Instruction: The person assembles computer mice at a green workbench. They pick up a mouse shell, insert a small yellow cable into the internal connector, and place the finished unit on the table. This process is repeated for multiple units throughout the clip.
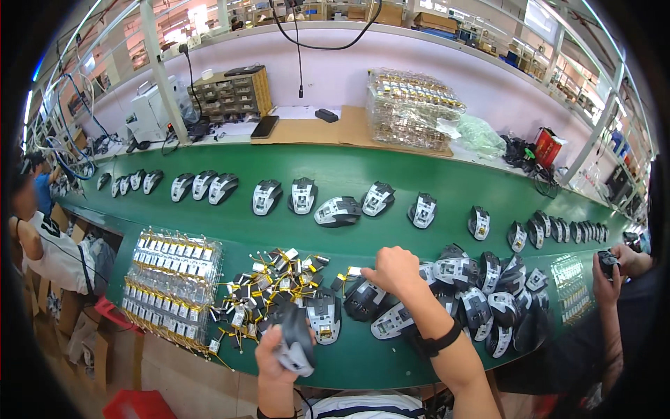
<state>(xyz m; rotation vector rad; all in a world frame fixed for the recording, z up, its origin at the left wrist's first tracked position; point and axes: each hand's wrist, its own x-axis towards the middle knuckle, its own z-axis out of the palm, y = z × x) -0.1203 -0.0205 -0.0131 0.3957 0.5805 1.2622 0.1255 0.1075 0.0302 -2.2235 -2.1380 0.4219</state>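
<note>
Left edge: While a co-worker in a white top (56, 258) is showing at nine o'clock, the green desk (447, 181) is stretching from there round to three.
Shell row (338, 211): grey-and-black mouse shells are lying in a spaced line across the desk, from just past nine o'clock to just past three.
Battery tray (171, 279): at eight o'clock, clear plastic is carrying rows of small silver packs with yellow wires.
Drawer cabinet (227, 96): standing behind, between ten and eleven o'clock.
Loose packs (269, 286): lying tangled in a heap at seven o'clock.
Left hand (271, 363): near seven o'clock, its fingers are clamping on a blurred mouse shell (300, 346), holding it up off the desk.
Open shell (323, 314): lying pale side up toward six o'clock, near the held one.
Right hand (398, 269): between four and five o'clock, its fingers are curling together right beside a silver pack (354, 272); whether they are clamping on it, I cannot tell.
Wrapped stack (412, 108): standing at one o'clock.
Shell heap (474, 300): piling up at four o'clock.
Far tray (569, 279): lying between three and four o'clock.
Right edge: another co-worker's hands (631, 260) are holding a dark object (607, 263) just past three.
</note>
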